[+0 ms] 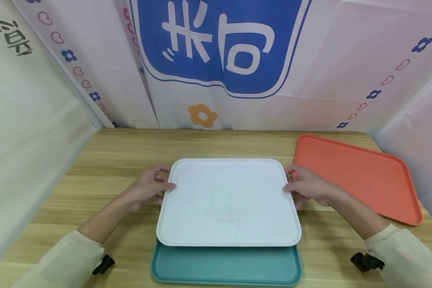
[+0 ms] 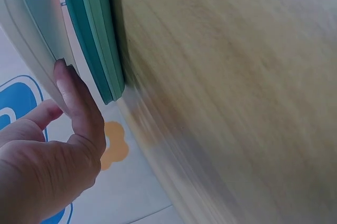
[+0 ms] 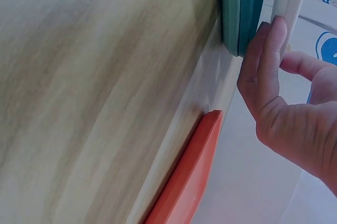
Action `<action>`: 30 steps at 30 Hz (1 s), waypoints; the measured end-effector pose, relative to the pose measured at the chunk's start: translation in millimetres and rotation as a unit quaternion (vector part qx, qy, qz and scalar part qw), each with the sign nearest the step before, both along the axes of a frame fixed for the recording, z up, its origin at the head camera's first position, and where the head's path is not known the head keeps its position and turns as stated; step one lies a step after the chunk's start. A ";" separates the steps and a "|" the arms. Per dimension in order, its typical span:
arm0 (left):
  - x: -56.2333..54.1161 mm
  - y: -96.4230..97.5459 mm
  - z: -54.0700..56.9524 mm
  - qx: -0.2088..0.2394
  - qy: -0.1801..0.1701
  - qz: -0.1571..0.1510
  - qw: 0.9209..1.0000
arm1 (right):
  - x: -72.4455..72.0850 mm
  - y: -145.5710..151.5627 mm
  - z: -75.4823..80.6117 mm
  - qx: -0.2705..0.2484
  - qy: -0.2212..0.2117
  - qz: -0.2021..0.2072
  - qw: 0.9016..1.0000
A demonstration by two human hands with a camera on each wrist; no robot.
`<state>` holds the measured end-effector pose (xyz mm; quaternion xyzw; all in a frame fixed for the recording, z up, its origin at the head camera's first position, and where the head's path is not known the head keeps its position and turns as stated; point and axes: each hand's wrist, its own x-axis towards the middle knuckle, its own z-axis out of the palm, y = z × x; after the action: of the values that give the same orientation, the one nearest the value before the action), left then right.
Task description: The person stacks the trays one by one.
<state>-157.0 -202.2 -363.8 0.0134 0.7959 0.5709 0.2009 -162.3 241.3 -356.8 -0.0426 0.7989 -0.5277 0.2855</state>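
Observation:
Both hands hold a white tray by its short sides. My left hand pinches the left rim, thumb on top and fingers beneath. On the opposite rim my right hand grips in the same way. Under the white tray lies a teal tray, whose near part shows in the head view. Both wrist views show a gap between the white tray and the teal edges below. In the left wrist view a lighter green tray edge sits against the darker teal one, so the trays appear stacked.
An orange-red tray lies askew at the right of the wooden table. White printed cloth hangs behind the table and at both sides. A black clip-like piece shows by the right sleeve, another by the left.

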 end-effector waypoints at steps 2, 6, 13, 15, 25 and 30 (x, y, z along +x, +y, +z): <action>0.3 0.0 0.0 0.000 0.000 -0.001 1.000 | 0.5 0.1 0.5 -0.002 -0.002 0.004 1.000; 1.0 -0.4 0.4 -0.002 0.000 -0.002 1.000 | 1.3 0.1 1.0 -0.004 -0.004 0.008 1.000; 3.8 -1.8 -1.0 -0.001 -0.001 -0.007 1.000 | 4.8 -0.1 -1.3 -0.009 0.001 0.014 1.000; 4.5 -2.6 -1.9 0.001 -0.002 -0.009 1.000 | 6.2 -0.3 -1.4 -0.011 0.003 0.015 1.000; 7.5 -3.1 -5.0 0.016 0.000 -0.028 0.999 | 13.3 -3.2 0.1 0.012 0.005 0.008 1.000; 10.1 -3.2 -4.6 0.016 -0.006 -0.022 1.000 | 16.7 -4.7 2.0 0.034 0.006 0.003 0.999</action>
<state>-146.9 -205.4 -368.4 0.0306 0.7847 0.5795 0.2181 -145.5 236.6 -354.9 -0.0382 0.8180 -0.4991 0.2834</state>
